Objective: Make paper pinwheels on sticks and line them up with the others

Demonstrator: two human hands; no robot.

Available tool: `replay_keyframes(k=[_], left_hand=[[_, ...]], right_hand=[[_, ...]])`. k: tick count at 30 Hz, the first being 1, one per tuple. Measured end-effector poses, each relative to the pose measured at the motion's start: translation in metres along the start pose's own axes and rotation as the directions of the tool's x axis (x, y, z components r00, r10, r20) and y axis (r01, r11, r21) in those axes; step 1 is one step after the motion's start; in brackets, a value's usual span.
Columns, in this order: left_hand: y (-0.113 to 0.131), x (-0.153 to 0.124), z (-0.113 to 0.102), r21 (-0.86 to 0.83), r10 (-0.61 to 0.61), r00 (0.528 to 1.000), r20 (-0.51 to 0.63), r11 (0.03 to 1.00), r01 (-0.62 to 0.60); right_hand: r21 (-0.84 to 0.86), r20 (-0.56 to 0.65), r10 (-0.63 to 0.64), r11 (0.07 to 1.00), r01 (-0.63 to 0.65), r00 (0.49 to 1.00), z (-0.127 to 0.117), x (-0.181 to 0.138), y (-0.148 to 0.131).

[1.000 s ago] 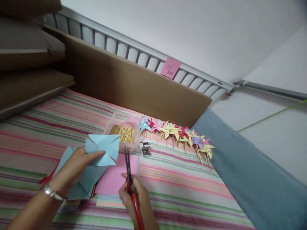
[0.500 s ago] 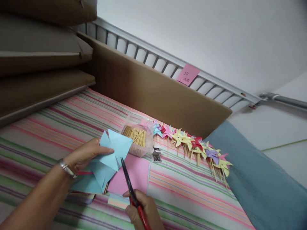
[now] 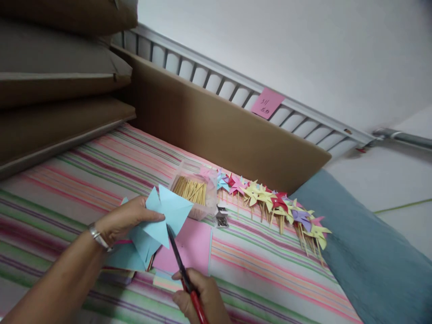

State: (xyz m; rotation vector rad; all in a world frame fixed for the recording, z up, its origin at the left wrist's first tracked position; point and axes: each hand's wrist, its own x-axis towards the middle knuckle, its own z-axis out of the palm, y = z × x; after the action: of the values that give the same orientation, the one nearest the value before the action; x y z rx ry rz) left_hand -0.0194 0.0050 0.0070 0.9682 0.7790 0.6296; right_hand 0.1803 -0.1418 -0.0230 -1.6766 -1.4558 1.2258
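A light blue paper square (image 3: pixel 175 204) with slits cut in from its corners is pinched between the thumb and fingers of my left hand (image 3: pixel 131 216). My right hand (image 3: pixel 202 290) grips red-handled scissors (image 3: pixel 180 258), whose dark blades point up at the paper and reach its lower slit. Under my left hand lie more blue paper pieces (image 3: pixel 130 254), some with slits. A pink paper sheet (image 3: pixel 192 245) rests flat beneath the scissors. Beyond it stands a clear plastic box (image 3: pixel 211 198) holding many thin wooden sticks (image 3: pixel 189 190).
Several coloured paper pinwheels on sticks (image 3: pixel 280 202) lie in a row along the right. A small open box of dark pins (image 3: pixel 222 218) sits beside the clear box. A cardboard panel (image 3: pixel 219 121) stands behind, and stacked brown packages (image 3: pixel 64 90) rise at the left.
The scissors' blades have closed in on the blue paper at its lower slit. My left hand and the paper have shifted slightly to the right.
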Motion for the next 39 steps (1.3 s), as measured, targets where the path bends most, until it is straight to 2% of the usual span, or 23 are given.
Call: replay_keyframes(k=[6, 12, 18, 30, 35, 39], left_hand=[[-0.0012, 0.0019, -0.0011, -0.007, -0.019, 1.000, -0.021, 1.000, 0.018], [-0.0012, 0.0016, 0.0008, -0.017, -0.046, 0.999, -0.012, 0.999, 0.046], [-0.0013, 0.0011, 0.0014, -0.038, -0.048, 0.999, 0.001, 0.998, 0.048], [-0.0026, 0.0038, 0.0008, -0.063, -0.042, 0.999, -0.007, 0.997, 0.041], [-0.0045, 0.0044, 0.0009, -0.057, -0.042, 0.999, -0.025, 0.998, 0.040], [-0.0060, 0.0053, 0.0019, -0.033, -0.047, 0.997, -0.057, 0.998, 0.046]], right_hand=[[-0.015, -0.020, 0.000, 1.000, 0.000, 1.000, 0.0012, -0.0001, -0.0029], [0.006, 0.065, 0.014, 1.000, -0.014, 0.998, 0.0011, 0.0049, -0.0009], [0.012, 0.029, 0.002, 1.000, -0.002, 1.000, 0.0036, 0.0047, 0.0006], [0.028, 0.008, 0.066, 0.997, -0.066, 0.998, 0.0079, 0.0035, -0.0015], [-0.001, -0.029, 0.080, 0.997, -0.080, 0.996, 0.0095, 0.0020, -0.0032], [-0.061, -0.014, 0.056, 0.997, -0.057, 0.998, 0.0082, 0.0047, -0.0010]])
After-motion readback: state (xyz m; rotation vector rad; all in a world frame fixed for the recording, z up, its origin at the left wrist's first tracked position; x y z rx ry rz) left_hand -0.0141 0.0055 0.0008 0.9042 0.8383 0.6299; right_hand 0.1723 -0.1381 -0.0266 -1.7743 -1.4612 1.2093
